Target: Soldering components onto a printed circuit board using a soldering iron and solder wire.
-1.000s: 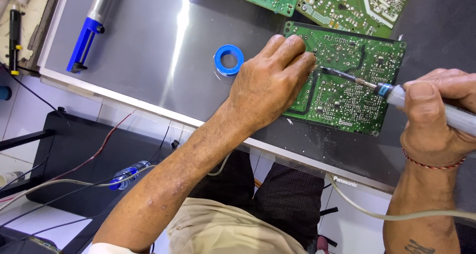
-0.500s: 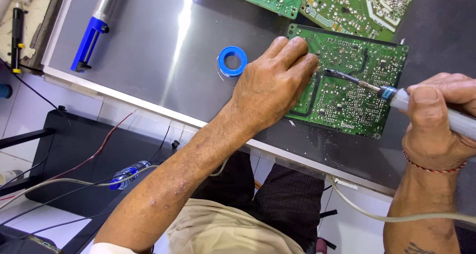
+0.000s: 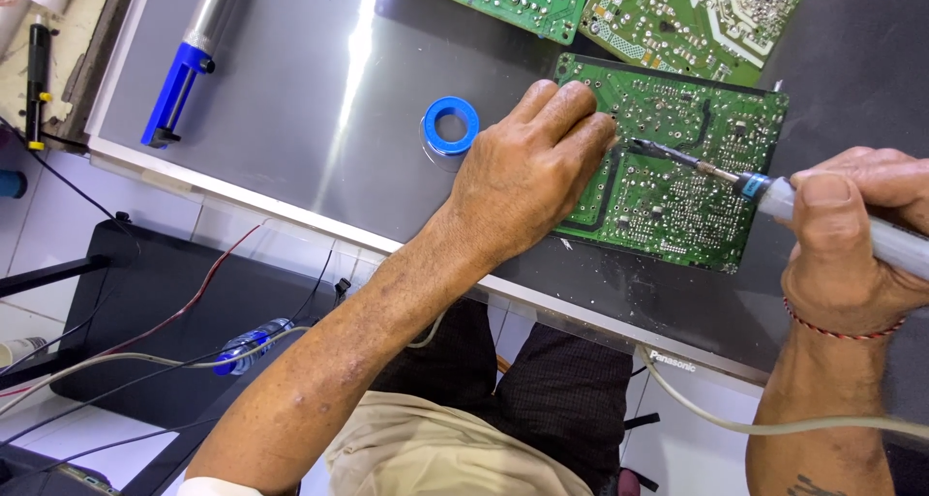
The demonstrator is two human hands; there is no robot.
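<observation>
Fingers on flat, solder-dotted green board

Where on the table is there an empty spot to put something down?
The shiny grey sheet is bare between the blue-handled tool and the blue ring, and above the ring. The dark strip along the near edge is bare too. It is crowded at the right: three green boards, the left hand, the right hand with the soldering iron.
</observation>
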